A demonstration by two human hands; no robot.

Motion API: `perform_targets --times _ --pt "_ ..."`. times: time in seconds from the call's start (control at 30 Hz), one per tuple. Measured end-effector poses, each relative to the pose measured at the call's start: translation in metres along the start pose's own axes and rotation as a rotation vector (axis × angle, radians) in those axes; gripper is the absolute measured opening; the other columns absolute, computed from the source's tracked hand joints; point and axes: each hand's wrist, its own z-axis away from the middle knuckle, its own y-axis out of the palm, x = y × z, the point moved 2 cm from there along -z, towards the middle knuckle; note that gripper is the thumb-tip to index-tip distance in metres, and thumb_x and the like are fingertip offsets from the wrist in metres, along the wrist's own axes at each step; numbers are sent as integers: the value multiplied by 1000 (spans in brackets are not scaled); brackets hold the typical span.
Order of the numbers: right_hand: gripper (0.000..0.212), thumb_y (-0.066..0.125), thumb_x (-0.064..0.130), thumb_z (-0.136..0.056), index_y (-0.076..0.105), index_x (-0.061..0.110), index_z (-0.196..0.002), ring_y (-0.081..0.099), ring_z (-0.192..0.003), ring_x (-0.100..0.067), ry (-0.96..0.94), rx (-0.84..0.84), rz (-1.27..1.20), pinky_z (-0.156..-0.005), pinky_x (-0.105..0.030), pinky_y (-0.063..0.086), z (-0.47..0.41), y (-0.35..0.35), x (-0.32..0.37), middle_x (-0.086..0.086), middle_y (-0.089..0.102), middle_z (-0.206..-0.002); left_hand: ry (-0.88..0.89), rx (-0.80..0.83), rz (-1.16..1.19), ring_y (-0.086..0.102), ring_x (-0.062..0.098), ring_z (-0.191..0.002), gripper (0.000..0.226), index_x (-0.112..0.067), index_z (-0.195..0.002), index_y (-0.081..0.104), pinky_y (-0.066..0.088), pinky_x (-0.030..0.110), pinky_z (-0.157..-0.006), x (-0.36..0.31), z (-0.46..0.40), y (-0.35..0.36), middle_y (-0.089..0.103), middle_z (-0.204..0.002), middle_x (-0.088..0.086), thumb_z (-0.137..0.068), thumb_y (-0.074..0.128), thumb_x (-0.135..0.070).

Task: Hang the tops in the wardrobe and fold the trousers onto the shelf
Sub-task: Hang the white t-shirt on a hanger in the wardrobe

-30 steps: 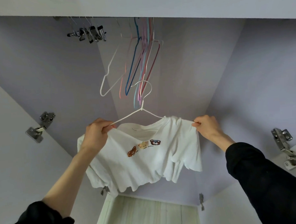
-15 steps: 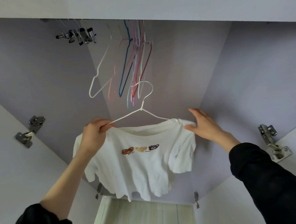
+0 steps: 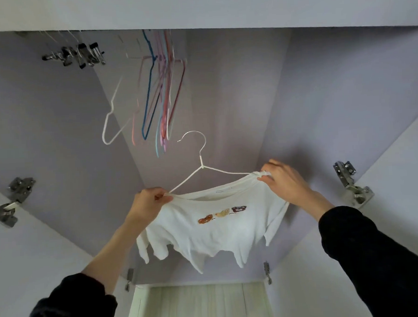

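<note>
**Tee on hanger, held below the hanging hangers**

I see both arms raised into the wardrobe [image 3: 345,90], forearms angled up and inward, black sleeves pushed back toward the elbows.

Left hand [image 3: 146,205]: fingers curled, thumb and forefinger pinching the left shoulder of the white tee [image 3: 214,233] together with the left end of the white hanger [image 3: 201,164]. The wrist is bent slightly back, the knuckles facing me.

Right hand [image 3: 280,181]: fingers curled over the right shoulder of the tee, the fingertips pinching fabric at the right end of the hanger. This hand sits higher than the left, so the hanger tilts, right end up.

The tee hangs from the hanger between the two hands, its front print facing me and its hem loose and rumpled. The hanger's hook is free in the air, hooked on nothing.

Above and left of the hook, a bunch of coloured hangers [image 3: 161,93] hangs in the wardrobe, with clip hangers [image 3: 76,55] further left. Metal hinges [image 3: 351,183] show on the doors at both sides.
</note>
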Motion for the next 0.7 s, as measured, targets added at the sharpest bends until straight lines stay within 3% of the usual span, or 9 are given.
perform_targets --times 0.13,0.23,0.33,0.5,0.57,0.63,0.7 --pt "26 54 29 -94 58 6 -104 58 -100 -34 103 55 38 -70 -33 36 13 -14 -22 -11 61 -108 55 24 22 47 15 -66 12 -3 -93 69 29 17 -59 -19 -3 22 53 -63 -3 -90 61 -10" --pt "25 56 27 -92 58 5 -103 58 -98 -34 200 28 16 -67 -32 35 20 -25 -33 -14 64 -105 91 83 48 61 22 -93 21 -6 -109 68 38 18 -81 -32 -11 31 69 -95 7 -91 56 -5" --pt "22 56 29 -92 59 9 -101 59 -99 -31 307 -9 21 -68 -31 36 27 -31 -41 -11 66 -104 155 127 62 59 21 -114 28 -6 -120 63 38 26 -103 -47 -16 34 65 -120 5 -92 56 -5" --pt "16 53 31 -92 56 16 -96 58 -104 -27 504 -28 -58 -70 -29 36 31 -40 -45 -7 64 -107 380 82 -98 56 24 -119 35 -12 -130 56 38 27 -100 -79 -19 26 58 -130 7 -96 48 -9" --pt "14 53 31 -92 49 18 -86 56 -97 -26 582 -34 -155 -71 -28 35 30 -45 -47 -5 61 -98 491 46 -89 58 25 -115 36 -12 -129 57 41 25 -95 -97 -20 17 57 -130 7 -95 46 -5" --pt "22 54 28 -90 44 18 -74 52 -84 -24 655 -86 -301 -69 -28 36 27 -50 -49 -2 55 -83 611 -53 -95 57 26 -115 37 -11 -126 58 46 29 -95 -121 -17 4 55 -131 7 -93 46 -1" --pt "26 54 26 -89 41 19 -68 51 -77 -24 729 -179 -450 -67 -29 37 20 -55 -52 -1 52 -74 792 -239 -149 50 31 -124 37 -7 -122 60 50 43 -95 -149 -14 -12 54 -131 11 -88 51 4"
